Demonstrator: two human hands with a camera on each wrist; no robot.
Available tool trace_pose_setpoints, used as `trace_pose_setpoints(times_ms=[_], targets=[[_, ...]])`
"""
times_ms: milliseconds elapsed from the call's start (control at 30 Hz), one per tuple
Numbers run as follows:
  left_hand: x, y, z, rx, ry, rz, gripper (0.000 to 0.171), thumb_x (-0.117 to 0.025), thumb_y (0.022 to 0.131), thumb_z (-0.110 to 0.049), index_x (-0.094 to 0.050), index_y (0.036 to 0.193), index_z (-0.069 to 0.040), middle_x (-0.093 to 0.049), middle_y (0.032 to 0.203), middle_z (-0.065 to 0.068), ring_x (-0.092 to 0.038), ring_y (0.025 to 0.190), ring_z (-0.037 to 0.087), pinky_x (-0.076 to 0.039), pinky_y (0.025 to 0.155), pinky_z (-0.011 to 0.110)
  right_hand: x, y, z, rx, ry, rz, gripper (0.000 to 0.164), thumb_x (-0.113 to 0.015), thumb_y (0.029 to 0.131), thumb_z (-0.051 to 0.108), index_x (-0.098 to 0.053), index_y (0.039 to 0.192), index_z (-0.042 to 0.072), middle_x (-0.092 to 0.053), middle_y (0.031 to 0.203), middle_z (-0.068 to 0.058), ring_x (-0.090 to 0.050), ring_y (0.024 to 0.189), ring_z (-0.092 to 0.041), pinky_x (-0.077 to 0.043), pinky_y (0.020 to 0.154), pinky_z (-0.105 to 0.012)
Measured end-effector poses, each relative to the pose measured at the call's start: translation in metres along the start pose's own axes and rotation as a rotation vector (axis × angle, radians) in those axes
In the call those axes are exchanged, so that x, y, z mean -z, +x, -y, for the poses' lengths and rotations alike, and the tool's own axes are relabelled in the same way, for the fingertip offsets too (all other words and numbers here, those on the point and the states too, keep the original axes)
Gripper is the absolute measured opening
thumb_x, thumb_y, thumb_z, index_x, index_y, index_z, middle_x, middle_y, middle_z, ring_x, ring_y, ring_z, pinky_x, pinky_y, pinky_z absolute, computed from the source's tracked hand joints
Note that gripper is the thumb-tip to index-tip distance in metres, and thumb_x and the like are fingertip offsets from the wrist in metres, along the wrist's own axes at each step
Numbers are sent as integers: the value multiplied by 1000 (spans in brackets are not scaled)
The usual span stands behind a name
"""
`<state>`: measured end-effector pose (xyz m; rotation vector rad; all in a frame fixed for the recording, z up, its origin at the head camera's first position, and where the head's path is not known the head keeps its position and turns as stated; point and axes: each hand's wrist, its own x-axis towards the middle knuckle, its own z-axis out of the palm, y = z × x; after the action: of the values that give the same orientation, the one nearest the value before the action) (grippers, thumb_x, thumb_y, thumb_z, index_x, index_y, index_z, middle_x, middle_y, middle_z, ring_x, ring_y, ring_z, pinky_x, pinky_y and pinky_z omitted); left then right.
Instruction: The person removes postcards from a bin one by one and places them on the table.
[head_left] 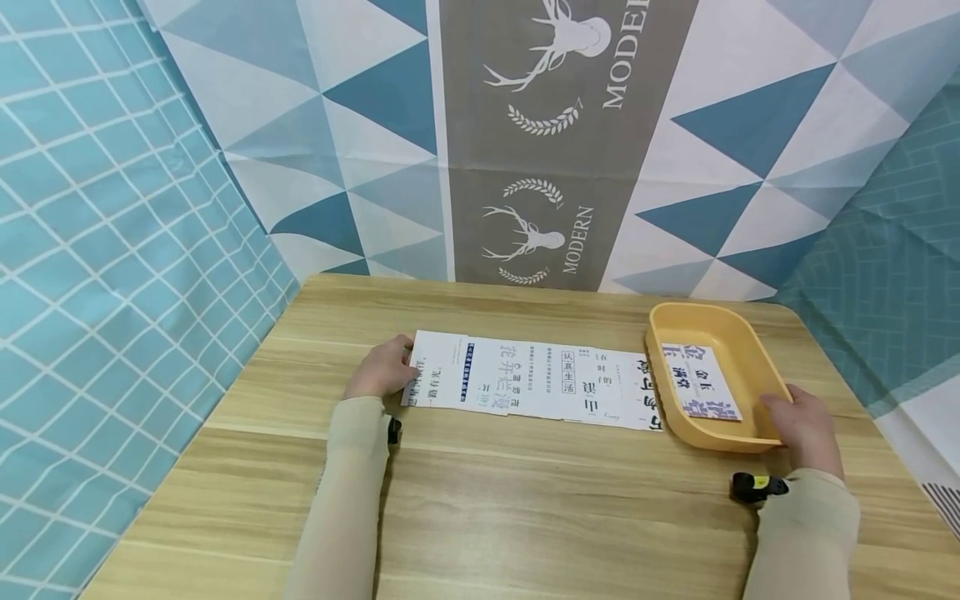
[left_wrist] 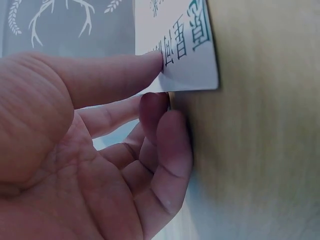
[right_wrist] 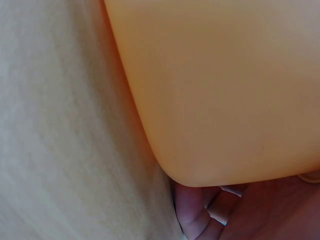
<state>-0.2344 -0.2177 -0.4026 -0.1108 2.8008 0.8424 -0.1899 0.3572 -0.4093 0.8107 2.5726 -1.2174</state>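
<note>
A row of overlapping white cards [head_left: 532, 379] printed with Chinese characters lies across the table. At its left end my left hand [head_left: 381, 368] pinches the edge of the end card [head_left: 438, 354]. The left wrist view shows the thumb on the printed face of that card [left_wrist: 187, 70], with the fingers curled behind its edge. An orange plastic tray [head_left: 712, 321] stands at the right end of the row and holds a purple-and-white printed card [head_left: 702, 382]. My right hand [head_left: 806, 429] grips the tray's near right corner, thumb over the rim; in the right wrist view fingers curl below the tray's wall [right_wrist: 225, 100].
The wood-grain table [head_left: 517, 500] ends at a wall cloth [head_left: 525, 167] patterned with triangles and deer heads. Blue tiled sheeting [head_left: 127, 250] rises along the left side. A black wrist device [head_left: 757, 487] sits on the right wrist.
</note>
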Motion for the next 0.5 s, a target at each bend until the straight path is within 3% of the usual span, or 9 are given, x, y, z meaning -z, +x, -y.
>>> trace_pose_setpoints(times_ms=[233, 500], targets=[[-4, 2, 1, 2, 14, -1, 50, -63, 98, -14, -47, 145, -4, -63, 118, 17, -59, 90, 26, -46, 74, 32, 2, -1, 0, 2, -1, -4, 66, -31, 106, 29, -9, 159, -4, -24, 157, -38, -42, 124, -46, -39, 107, -61], [-5, 2, 1, -9, 11, 8, 50, -62, 99, -14, -46, 145, -4, -63, 121, 20, -60, 92, 27, -47, 75, 34, 4, -2, -2, 20, -6, -5, 67, -32, 105, 29, -11, 158, -5, -26, 156, -39, -45, 123, -46, -43, 102, -58]])
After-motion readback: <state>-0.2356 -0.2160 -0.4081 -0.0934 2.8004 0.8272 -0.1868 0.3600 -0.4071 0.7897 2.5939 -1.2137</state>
